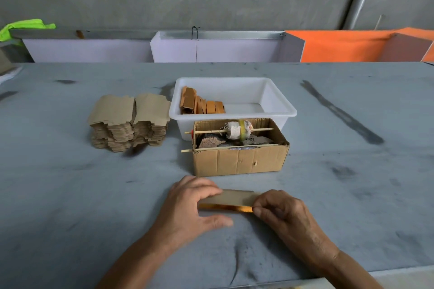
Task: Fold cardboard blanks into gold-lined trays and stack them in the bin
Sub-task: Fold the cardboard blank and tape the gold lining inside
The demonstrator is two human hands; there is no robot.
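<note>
From the head view, I am holding a cardboard blank (231, 198) low over the grey surface (70, 195), its gold lining showing underneath. My left hand (190, 206) is curling round its left end; my right hand (284, 213) is pinching the right end. Folded trays (202, 104) are standing in the white bin (277, 103), with flat blanks (129, 122) stacked beside it.

Soft even daylight, faint shadows, sharp centre, wide-angle bowing at edges, no glare
</note>
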